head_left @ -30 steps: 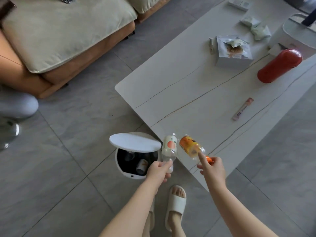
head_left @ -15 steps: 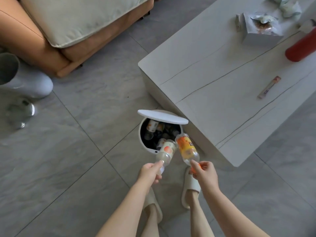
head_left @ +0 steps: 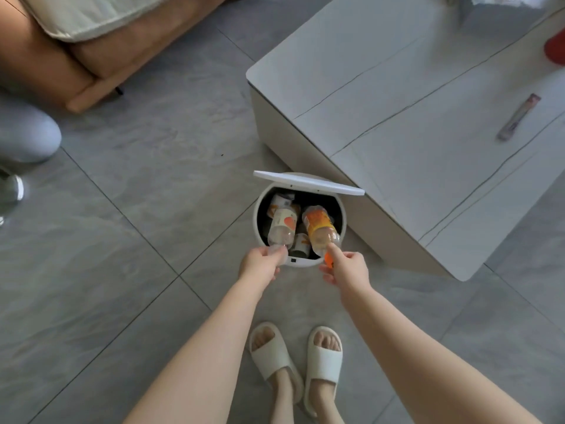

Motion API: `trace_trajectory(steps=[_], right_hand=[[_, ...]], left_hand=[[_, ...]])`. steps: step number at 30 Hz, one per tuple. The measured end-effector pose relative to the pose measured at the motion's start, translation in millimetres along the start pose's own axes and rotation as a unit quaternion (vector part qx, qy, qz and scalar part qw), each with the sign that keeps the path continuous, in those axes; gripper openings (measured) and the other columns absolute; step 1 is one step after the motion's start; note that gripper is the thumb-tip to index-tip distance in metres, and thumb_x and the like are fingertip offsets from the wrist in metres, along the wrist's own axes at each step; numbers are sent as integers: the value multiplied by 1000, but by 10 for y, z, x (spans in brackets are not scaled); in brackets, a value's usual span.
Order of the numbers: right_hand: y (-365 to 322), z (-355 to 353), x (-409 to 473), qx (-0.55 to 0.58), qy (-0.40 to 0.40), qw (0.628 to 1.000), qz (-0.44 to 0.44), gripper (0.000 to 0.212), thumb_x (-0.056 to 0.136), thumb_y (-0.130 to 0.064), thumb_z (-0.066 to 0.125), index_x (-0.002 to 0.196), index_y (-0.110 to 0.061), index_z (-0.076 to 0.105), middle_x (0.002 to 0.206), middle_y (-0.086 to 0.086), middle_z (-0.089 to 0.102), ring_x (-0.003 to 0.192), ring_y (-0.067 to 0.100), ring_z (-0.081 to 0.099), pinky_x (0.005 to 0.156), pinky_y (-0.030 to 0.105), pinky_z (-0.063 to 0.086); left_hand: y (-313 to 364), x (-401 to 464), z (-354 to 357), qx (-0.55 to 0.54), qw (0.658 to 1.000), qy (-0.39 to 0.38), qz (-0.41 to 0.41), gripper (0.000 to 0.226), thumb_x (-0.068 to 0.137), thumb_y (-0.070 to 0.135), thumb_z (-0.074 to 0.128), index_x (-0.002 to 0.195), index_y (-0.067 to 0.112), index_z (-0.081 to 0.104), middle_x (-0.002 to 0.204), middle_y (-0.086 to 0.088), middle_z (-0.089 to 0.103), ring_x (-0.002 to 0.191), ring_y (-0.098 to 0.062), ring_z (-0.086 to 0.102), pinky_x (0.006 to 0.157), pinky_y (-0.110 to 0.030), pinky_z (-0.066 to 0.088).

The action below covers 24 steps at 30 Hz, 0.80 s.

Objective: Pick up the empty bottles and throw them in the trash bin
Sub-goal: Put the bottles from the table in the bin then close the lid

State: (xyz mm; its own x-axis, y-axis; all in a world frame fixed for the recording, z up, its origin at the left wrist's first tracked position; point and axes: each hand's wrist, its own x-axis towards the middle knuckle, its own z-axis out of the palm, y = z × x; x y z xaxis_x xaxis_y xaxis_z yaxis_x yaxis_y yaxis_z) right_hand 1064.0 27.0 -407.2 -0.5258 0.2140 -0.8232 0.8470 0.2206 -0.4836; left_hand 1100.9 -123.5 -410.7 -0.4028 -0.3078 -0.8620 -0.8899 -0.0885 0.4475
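A round white trash bin [head_left: 344, 223] stands on the floor beside the coffee table, its lid [head_left: 308, 182] raised at the far side. Several bottles lie inside it. My left hand [head_left: 261, 264] pinches the neck of a clear bottle with a white and peach label [head_left: 282, 228], its base pointing into the bin's mouth. My right hand [head_left: 347, 272] grips the orange cap end of a clear bottle with an orange label [head_left: 319, 229], which likewise tilts base-first over the opening. Both bottles hang side by side above the bin.
A low white coffee table [head_left: 412, 142] fills the right; on it lie a thin sachet [head_left: 518, 117] and a red object [head_left: 555, 50] at the edge of view. An orange sofa [head_left: 76, 56] stands at the far left. My feet in white slippers [head_left: 295, 359] are below.
Both hands have carried the bottles forward from beside the bin to over its open mouth. The view has dropped and closed in on the bin.
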Motion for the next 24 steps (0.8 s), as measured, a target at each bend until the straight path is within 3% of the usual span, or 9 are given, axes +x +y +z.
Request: trace_trajectory(steps=[3,5,7,11,14,18,24], right_hand=[[5,61,286,-21,-27,999,-2,28,85,-29,52,94,-4,59,92,8,65,82,20,60,76,37,54],[38,69,449,-49,-38,998,-9,34,90,-27,48,118,-9,54,110,6,59,90,19,57,87,41,54],[68,52,542,-75,-36,996,-17,38,92,-22,46,128,-12,49,112,3,52,100,19,53,100,45,48],[91,-39,525,-72,-36,997,-17,38,92,-20,47,129,-13,50,119,6,55,115,23,54,103,46,46],[23,-120,435,-70,-43,996,-18,35,92,-19,47,127,-13,52,123,7,57,114,23,55,102,47,47],[-144,-231,308,-79,-42,996,-24,33,93,-19,49,124,-12,54,121,6,59,112,22,57,101,46,48],[-476,-385,63,-76,-44,995,-55,39,90,-26,56,126,-11,53,118,4,60,109,21,58,101,44,49]], left_hand=[[42,260,106,56,997,-3,46,27,81,39,64,99,19,65,106,-9,70,102,-30,66,96,-46,52],[73,395,188,68,996,-11,57,41,84,32,64,122,16,61,119,-8,67,110,-29,63,100,-47,50],[109,472,248,66,996,-11,58,49,86,25,63,134,14,53,122,-8,66,113,-28,63,101,-46,49],[114,474,296,63,997,-3,45,47,90,21,58,136,12,51,116,-8,68,110,-28,64,101,-44,49],[134,385,293,57,998,2,29,45,92,19,56,136,10,50,94,1,63,106,-27,65,102,-45,49],[220,215,260,52,998,10,23,40,94,18,54,133,9,51,82,7,58,93,-23,63,100,-45,51],[490,-80,174,37,998,16,42,38,93,20,55,131,11,54,85,5,61,89,-21,64,96,-43,53]])
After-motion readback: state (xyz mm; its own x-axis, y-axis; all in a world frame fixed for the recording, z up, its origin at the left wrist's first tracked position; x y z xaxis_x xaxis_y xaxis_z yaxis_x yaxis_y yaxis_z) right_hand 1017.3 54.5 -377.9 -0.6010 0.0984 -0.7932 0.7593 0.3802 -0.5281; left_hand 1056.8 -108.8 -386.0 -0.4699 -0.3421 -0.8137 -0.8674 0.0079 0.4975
